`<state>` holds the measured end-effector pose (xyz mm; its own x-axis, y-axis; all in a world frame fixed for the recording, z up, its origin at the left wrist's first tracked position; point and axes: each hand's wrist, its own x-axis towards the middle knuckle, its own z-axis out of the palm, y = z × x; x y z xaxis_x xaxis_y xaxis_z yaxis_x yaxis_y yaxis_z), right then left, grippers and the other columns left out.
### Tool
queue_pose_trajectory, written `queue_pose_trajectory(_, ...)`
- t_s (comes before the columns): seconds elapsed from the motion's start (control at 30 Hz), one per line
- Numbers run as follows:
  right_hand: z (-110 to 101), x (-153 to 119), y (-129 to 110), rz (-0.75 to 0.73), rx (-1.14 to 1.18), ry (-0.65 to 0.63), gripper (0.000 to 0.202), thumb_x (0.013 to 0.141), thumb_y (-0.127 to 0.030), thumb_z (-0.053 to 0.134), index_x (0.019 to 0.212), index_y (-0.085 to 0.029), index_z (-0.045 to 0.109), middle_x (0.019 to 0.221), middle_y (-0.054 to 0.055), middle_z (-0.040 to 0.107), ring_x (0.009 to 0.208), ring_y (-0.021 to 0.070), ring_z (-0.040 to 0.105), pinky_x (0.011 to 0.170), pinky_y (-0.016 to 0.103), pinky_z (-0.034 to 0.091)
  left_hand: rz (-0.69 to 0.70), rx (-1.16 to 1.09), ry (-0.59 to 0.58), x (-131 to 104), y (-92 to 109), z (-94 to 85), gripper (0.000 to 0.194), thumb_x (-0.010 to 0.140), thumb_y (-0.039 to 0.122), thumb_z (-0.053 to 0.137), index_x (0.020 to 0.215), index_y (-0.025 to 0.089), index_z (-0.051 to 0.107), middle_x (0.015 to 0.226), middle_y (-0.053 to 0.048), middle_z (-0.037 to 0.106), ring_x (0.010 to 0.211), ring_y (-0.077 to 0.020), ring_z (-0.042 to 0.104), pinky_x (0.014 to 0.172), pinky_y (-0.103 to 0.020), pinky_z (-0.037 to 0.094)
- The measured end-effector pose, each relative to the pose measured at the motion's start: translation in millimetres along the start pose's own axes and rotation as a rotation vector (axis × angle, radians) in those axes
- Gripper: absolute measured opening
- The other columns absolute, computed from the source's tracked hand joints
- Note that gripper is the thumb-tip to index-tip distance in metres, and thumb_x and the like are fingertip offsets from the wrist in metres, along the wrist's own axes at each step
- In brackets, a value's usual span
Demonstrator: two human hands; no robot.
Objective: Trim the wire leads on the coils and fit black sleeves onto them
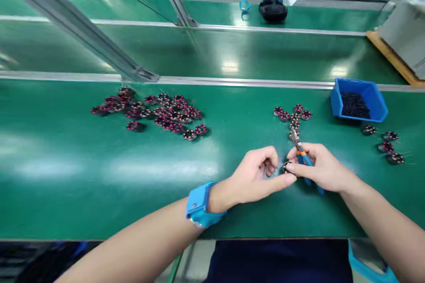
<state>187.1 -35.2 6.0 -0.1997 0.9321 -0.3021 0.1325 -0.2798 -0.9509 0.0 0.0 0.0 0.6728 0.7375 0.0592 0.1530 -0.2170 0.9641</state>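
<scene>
My right hand [317, 168] pinches a small round black part [287, 167] between thumb and fingers. Blue-handled pliers [308, 166] with orange accents lie under the same hand, jaws pointing away from me; whether the fingers also grip them is unclear. Just left of the part is my left hand [260, 174], fingers curled and thumb stretched toward the part; what its fingertips hold, if anything, is too small to make out. Beyond the pliers sits a small group of round parts with pink and black tops [295, 116]. A blue wristband [199, 205] circles my left wrist.
A large cluster of similar round parts [169, 115] spreads over the green table [99, 194] at left. At right stands a blue bin [380, 106] of dark thin pieces, with several round parts [385, 147] before it. A metal post [99, 40] slants at upper left.
</scene>
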Motion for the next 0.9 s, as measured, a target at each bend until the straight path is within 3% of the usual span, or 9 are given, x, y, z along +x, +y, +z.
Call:
queue_pose_trajectory(0.13, 1.7, -3.8, -3.4, 0.002, -0.005, -0.106, 0.031, 0.062, -0.034, 0.08, 0.075, -0.017, 0.058, 0.064, -0.004, 0.054, 0.057, 0.0084, 0.045, 0.055, 0.023, 0.039, 0.047, 0.132, 0.011, 1.2, 5.3, 6.4, 0.033, 0.083, 0.035, 0.061, 0.063, 0.018, 0.042, 0.056, 0.007, 0.037, 0.051, -0.0071, 0.031, 0.048, -0.021, 0.027)
queue_pose_trajectory(0.27, 3.0, -5.2, -1.4, 0.011, 0.014, -0.206, 0.029, 0.065, -0.033, 0.08, 0.076, -0.017, 0.058, 0.071, -0.001, 0.063, 0.064, 0.0115, 0.055, 0.062, 0.025, 0.044, 0.141, 0.123, -0.093, 3.6, 5.5, 7.7, 0.026, 0.091, 0.023, 0.05, 0.066, 0.017, 0.046, 0.061, 0.003, 0.05, 0.054, -0.0082, 0.041, 0.054, -0.021, 0.034)
queue_pose_trajectory(0.33, 3.3, -4.7, 0.1, 0.038, 0.016, -0.203, 0.032, 0.062, -0.033, 0.082, 0.076, -0.017, 0.058, 0.069, -0.001, 0.063, 0.064, 0.0124, 0.057, 0.061, 0.026, 0.045, 0.167, 0.053, 0.04, 6.5, 2.5, 4.2, 0.026, 0.092, 0.023, 0.05, 0.066, 0.017, 0.048, 0.061, 0.002, 0.052, 0.055, -0.0088, 0.045, 0.055, -0.022, 0.037)
queue_pose_trajectory(0.43, 3.0, -2.9, 1.1, 0.093, -0.001, -0.18, 0.037, 0.058, -0.032, 0.085, 0.078, -0.017, 0.058, 0.065, -0.003, 0.06, 0.061, 0.0119, 0.057, 0.058, 0.025, 0.043, 0.179, -0.088, 0.438, 12.1, -2.6, -5.1, 0.029, 0.092, 0.029, 0.051, 0.065, 0.018, 0.047, 0.057, 0.003, 0.05, 0.052, -0.0093, 0.047, 0.054, -0.022, 0.038)
queue_pose_trajectory(0.47, 2.8, -2.2, 1.1, 0.101, 0.004, -0.174, 0.039, 0.057, -0.032, 0.085, 0.08, -0.017, 0.058, 0.066, -0.003, 0.061, 0.061, 0.0119, 0.057, 0.058, 0.025, 0.043, 0.17, -0.121, 0.489, 13.4, -3.3, -8.0, 0.029, 0.091, 0.031, 0.052, 0.065, 0.018, 0.047, 0.056, 0.003, 0.05, 0.052, -0.0095, 0.047, 0.054, -0.023, 0.039)
queue_pose_trajectory(0.53, 2.3, -1.0, 0.8, 0.105, 0.024, -0.166, 0.04, 0.057, -0.032, 0.085, 0.081, -0.016, 0.058, 0.067, -0.002, 0.062, 0.062, 0.0118, 0.058, 0.059, 0.025, 0.043, 0.113, -0.134, 0.385, 13.7, -2.3, -10.8, 0.026, 0.085, 0.034, 0.061, 0.068, 0.018, 0.05, 0.06, 0.002, 0.052, 0.054, -0.0101, 0.048, 0.053, -0.023, 0.04)
queue_pose_trajectory(0.67, 0.9, 0.2, 0.6, 0.087, 0.055, -0.189, 0.038, 0.058, -0.032, 0.085, 0.079, -0.016, 0.057, 0.065, -0.002, 0.062, 0.059, 0.0107, 0.056, 0.056, 0.024, 0.042, -0.026, -0.007, -0.011, 6.6, 5.2, -7.9, 0.019, 0.076, 0.028, 0.067, 0.068, 0.015, 0.056, 0.066, 0.0, 0.055, 0.057, -0.0099, 0.047, 0.053, -0.023, 0.038)
queue_pose_trajectory(0.83, -0.1, 0.4, 3.6, 0.112, 0.055, -0.164, 0.039, 0.059, -0.03, 0.084, 0.083, -0.016, 0.058, 0.066, -0.003, 0.061, 0.059, 0.0105, 0.056, 0.057, 0.025, 0.042, -0.028, -0.043, -0.247, -0.6, 9.3, -25.2, 0.025, 0.074, 0.017, 0.058, 0.054, 0.017, 0.042, 0.054, 0.003, 0.044, 0.05, -0.0076, 0.036, 0.049, -0.022, 0.032)
queue_pose_trajectory(0.9, -0.1, 0.7, 4.3, 0.122, 0.041, -0.152, 0.038, 0.061, -0.031, 0.083, 0.084, -0.016, 0.057, 0.068, -0.002, 0.062, 0.06, 0.0109, 0.057, 0.058, 0.025, 0.042, -0.004, -0.054, -0.251, -0.4, 10.1, -33.3, 0.027, 0.071, 0.018, 0.059, 0.053, 0.018, 0.039, 0.053, 0.004, 0.042, 0.05, -0.0078, 0.035, 0.049, -0.023, 0.03)
